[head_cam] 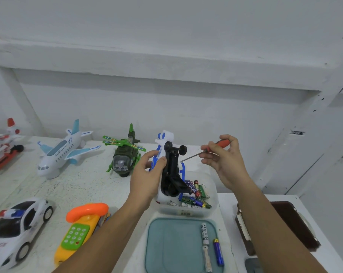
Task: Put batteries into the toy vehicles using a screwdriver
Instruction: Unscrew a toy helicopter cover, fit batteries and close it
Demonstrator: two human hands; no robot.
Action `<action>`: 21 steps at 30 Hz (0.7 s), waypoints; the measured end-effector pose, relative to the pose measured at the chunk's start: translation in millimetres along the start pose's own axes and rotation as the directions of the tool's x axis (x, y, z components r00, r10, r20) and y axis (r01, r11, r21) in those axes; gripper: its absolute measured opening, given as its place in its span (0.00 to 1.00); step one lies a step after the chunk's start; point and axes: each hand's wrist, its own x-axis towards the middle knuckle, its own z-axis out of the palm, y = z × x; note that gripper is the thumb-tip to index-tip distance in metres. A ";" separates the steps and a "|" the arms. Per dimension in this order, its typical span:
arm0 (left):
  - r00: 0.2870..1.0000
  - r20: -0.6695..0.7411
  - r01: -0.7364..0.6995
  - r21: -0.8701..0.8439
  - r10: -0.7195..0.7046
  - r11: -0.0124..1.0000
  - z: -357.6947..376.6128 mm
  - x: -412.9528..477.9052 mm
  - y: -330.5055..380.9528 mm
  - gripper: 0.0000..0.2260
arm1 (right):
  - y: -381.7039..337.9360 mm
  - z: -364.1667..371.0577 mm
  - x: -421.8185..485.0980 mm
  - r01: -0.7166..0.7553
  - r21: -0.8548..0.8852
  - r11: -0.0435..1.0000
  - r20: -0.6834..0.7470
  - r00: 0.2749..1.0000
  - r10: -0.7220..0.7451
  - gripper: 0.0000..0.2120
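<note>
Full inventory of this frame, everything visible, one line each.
toy vehicle: 1, white-blue, black underside, held above tub
screwdriver: 1, orange handle, tip towards toy vehicle
tub: 1, clear, mid-table, holds assorted batteries
lid: 1, teal, in front of tub
loose batteries: 3, two white, one blue, on lid
airliner: 1, white and light blue, back left
helicopter: 1, green, back centre
red-white toy: 1, far left, partly cut off
police car: 1, white, front left
toy phone: 1, yellow-orange, beside police car
case: 1, dark brown, right
left hand: grips toy vehicle
right hand: pinches screwdriver
</note>
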 end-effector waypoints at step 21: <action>0.995 -0.100 -0.043 -0.257 0.017 0.966 -9.6 -11.0 -2.8 0.08 | 68.2 -44.9 43.6 -0.207 -0.451 0.868 -0.159 0.976 0.150 0.09</action>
